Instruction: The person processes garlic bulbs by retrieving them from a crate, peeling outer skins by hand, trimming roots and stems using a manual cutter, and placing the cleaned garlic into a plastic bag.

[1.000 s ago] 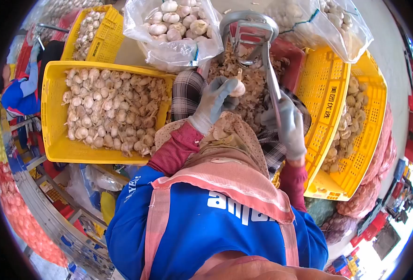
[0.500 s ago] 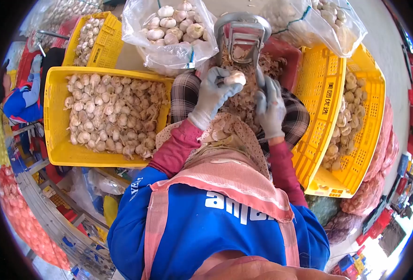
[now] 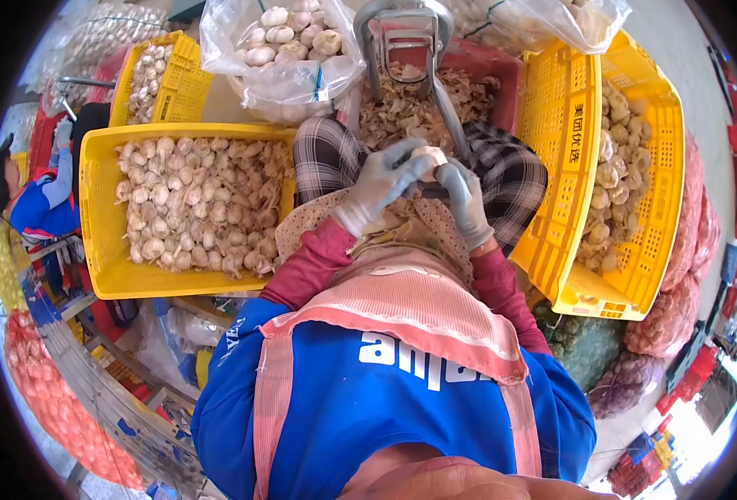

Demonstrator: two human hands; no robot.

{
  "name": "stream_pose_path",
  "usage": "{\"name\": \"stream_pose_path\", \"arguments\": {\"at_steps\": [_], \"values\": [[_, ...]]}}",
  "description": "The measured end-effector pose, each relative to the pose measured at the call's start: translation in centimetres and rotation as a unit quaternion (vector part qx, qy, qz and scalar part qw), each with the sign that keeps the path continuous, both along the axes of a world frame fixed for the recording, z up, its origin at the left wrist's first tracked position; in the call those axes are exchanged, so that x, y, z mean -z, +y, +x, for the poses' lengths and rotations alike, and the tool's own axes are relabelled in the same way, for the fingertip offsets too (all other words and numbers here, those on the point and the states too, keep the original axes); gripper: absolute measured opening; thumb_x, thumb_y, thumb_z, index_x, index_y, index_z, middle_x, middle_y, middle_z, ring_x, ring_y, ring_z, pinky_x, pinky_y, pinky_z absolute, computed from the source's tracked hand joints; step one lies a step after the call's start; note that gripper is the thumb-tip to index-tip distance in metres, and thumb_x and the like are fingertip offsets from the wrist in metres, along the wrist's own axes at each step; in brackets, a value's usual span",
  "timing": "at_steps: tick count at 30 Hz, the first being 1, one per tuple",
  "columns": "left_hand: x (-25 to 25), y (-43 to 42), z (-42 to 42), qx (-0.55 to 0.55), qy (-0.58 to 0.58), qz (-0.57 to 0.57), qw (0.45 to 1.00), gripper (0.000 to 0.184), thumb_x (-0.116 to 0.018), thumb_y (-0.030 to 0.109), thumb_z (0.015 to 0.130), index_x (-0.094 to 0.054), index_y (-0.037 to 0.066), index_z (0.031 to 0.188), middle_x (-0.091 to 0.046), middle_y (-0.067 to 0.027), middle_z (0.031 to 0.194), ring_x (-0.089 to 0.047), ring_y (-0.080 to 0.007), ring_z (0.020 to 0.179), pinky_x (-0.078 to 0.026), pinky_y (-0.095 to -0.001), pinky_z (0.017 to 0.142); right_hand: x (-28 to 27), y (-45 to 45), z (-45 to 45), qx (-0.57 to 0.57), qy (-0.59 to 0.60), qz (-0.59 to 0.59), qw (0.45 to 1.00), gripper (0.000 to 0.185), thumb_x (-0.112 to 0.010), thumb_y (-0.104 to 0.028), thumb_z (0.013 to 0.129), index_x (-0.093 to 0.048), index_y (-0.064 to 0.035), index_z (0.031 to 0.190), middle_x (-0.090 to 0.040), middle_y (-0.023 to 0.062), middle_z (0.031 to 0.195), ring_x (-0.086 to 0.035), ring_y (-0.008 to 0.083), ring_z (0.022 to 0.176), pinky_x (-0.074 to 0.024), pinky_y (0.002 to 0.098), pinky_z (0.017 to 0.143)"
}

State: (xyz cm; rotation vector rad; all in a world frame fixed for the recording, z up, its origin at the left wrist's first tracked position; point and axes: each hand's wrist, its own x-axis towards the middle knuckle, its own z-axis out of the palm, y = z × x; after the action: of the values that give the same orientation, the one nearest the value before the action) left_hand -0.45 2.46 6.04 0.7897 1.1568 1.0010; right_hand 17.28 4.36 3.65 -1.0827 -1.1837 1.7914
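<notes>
A whitish garlic bulb [image 3: 428,158] sits between my two gloved hands, above the lap. My left hand [image 3: 383,185] grips it from the left, thumb and fingers closed about it. From the right, my right hand [image 3: 466,200] meets the same bulb with bent fingers. A small dark piece [image 3: 435,193] shows under the right fingers; what it is I cannot make out. Just beyond the hands, a red tub [image 3: 508,87] holds papery garlic skins [image 3: 423,112]. Over it stands a grey metal frame [image 3: 402,12] with a long bar [image 3: 453,117] slanting down close to the right hand.
Left lies a yellow crate [image 3: 102,250] of garlic bulbs, with a smaller yellow crate [image 3: 187,87] behind. A clear plastic bag [image 3: 281,92] of bulbs stands ahead. Another yellow crate [image 3: 556,158] is tilted at right, beside mesh sacks [image 3: 669,312]. A person [image 3: 39,204] sits at far left.
My right hand has moved left from beside the metal bar to the garlic bulb, closing its fingers against it. The left hand with the bulb has come slightly nearer my body. The view has shifted.
</notes>
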Motion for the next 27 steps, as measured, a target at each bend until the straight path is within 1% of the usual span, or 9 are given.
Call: {"name": "stream_pose_path", "arguments": {"at_steps": [4,5,8,10,14,17,19,24,27], "values": [[0.9,-0.7,2.2,-0.041,0.0,-0.008,0.999,0.035,-0.068,0.03,0.094,-0.069,0.0,0.113,-0.067,-0.0009,0.087,-0.058,-0.0059,0.07,-0.048,-0.0206,0.058,3.0,-0.8,-0.7,0.074,-0.037,0.049,0.995,0.027,-0.05,-0.023,0.1,-0.059,-0.0016,0.086,-0.06,0.0009,0.08,-0.055,0.007,0.074,-0.0498,0.0257,0.061],[1.5,-0.5,2.8,-0.061,0.165,0.204,0.963,0.031,-0.067,0.027,0.095,-0.071,-0.001,0.107,-0.066,-0.0014,0.081,-0.059,-0.0068,0.067,-0.049,-0.0217,0.057,3.4,-0.7,-0.6,0.11,-0.064,0.046,0.991,0.027,-0.05,-0.022,0.1,-0.059,-0.0024,0.083,-0.06,0.0003,0.075,-0.055,0.0054,0.072,-0.0459,0.0245,0.059],[2.4,-0.7,3.0,-0.07,0.246,0.299,0.919,0.029,-0.065,0.024,0.096,-0.071,-0.004,0.1,-0.066,-0.0025,0.075,-0.059,-0.0078,0.064,-0.05,-0.0238,0.055,4.1,-0.6,-0.1,0.123,-0.018,-0.001,0.992,0.031,-0.048,-0.024,0.101,-0.057,-0.0045,0.079,-0.061,0.0006,0.071,-0.056,0.0064,0.069,-0.046,0.0243,0.059],[5.1,-1.2,3.0,-0.102,0.106,0.067,0.987,0.029,-0.063,0.023,0.098,-0.071,-0.004,0.094,-0.064,-0.0025,0.07,-0.058,-0.0084,0.058,-0.048,-0.0247,0.052,0.7,-0.5,-0.7,0.128,-0.038,-0.052,0.99,0.038,-0.043,-0.03,0.102,-0.055,-0.0054,0.077,-0.063,0.0022,0.07,-0.058,0.0079,0.066,-0.0467,0.0253,0.057],[-0.3,-1.1,2.7,-0.084,0.052,-0.012,0.995,0.035,-0.057,0.03,0.101,-0.072,-0.002,0.096,-0.064,-0.0007,0.07,-0.053,-0.0036,0.054,-0.042,-0.0206,0.047,4.5,-0.8,-0.5,0.109,-0.006,-0.04,0.993,0.062,-0.032,-0.052,0.101,-0.066,-0.0036,0.084,-0.064,0.0069,0.064,-0.06,0.0178,0.05,-0.0464,0.0268,0.04],[0.3,-1.4,1.7,-0.049,-0.025,-0.017,0.998,0.031,-0.061,0.026,0.099,-0.07,-0.002,0.109,-0.067,0.0006,0.079,-0.057,-0.0054,0.06,-0.048,-0.022,0.055,-0.4,-0.5,-1.0,0.149,0.009,-0.17,0.974,0.06,-0.031,-0.05,0.101,-0.064,-0.0028,0.087,-0.062,0.007,0.063,-0.061,0.0177,0.052,-0.0472,0.0268,0.043],[0.8,-1.9,2.5,-0.035,0.001,0.067,0.997,0.038,-0.064,0.031,0.097,-0.068,-0.003,0.113,-0.067,-0.0015,0.079,-0.056,-0.0029,0.059,-0.045,-0.0202,0.05,3.3,-0.5,-0.8,0.158,-0.222,0.164,0.948,0.061,-0.03,-0.05,0.102,-0.064,-0.0015,0.089,-0.062,0.0065,0.064,-0.06,0.0163,0.052,-0.047,0.0262,0.044],[3.5,-2.8,1.9,0.022,0.09,0.093,0.991,0.035,-0.073,0.026,0.091,-0.07,-0.005,0.107,-0.07,-0.0031,0.086,-0.06,-0.0041,0.068,-0.05,-0.0215,0.059,0.7,-0.4,0.4,0.017,-0.025,-0.152,0.988,0.062,-0.031,-0.049,0.103,-0.068,-0.0012,0.088,-0.065,0.0056,0.069,-0.06,0.013,0.055,-0.0481,0.0258,0.047],[2.6,-2.4,0.6,0.099,0.015,0.007,0.995,0.034,-0.075,0.024,0.089,-0.069,-0.004,0.109,-0.069,-0.0021,0.085,-0.057,-0.0049,0.063,-0.047,-0.0208,0.056,0.9,0.2,1.0,0.014,-0.082,-0.107,0.991,0.045,-0.042,-0.037,0.102,-0.063,0.0003,0.089,-0.065,0.0071,0.076,-0.064,0.0128,0.059,-0.0504,0.0253,0.052]]}}
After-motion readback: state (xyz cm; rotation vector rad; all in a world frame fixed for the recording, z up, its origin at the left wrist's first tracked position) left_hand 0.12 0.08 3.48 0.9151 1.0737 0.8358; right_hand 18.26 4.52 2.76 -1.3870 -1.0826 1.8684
